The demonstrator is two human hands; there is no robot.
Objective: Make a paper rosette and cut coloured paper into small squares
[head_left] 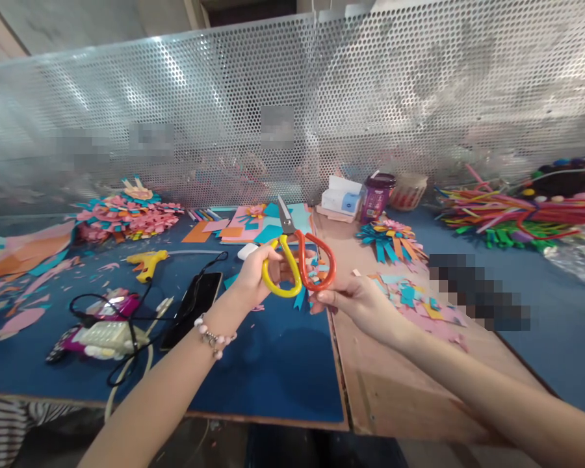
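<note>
A pair of scissors (287, 221) is held up above the table, dark blades together and pointing away from me. One of its loops is yellow, the other red. My left hand (260, 270), with a beaded bracelet at the wrist, grips the yellow loop. At the lower edge of the red loop, the thumb and fingers of my right hand (346, 299) are pinched together on it. Behind the scissors lie small paper pieces, partly hidden by my hands. Colored paper sheets (231, 231) are stacked farther back.
To the left are a yellow glue gun (147, 263), a black phone (195, 305) and a power strip (110, 338) with tangled cables. Fringed paper pieces (127, 218) form a pile behind them. A tissue pack (342, 195), a purple cup (377, 198) and pipe cleaners (511, 211) stand rightward, before a perforated metal screen (234, 117).
</note>
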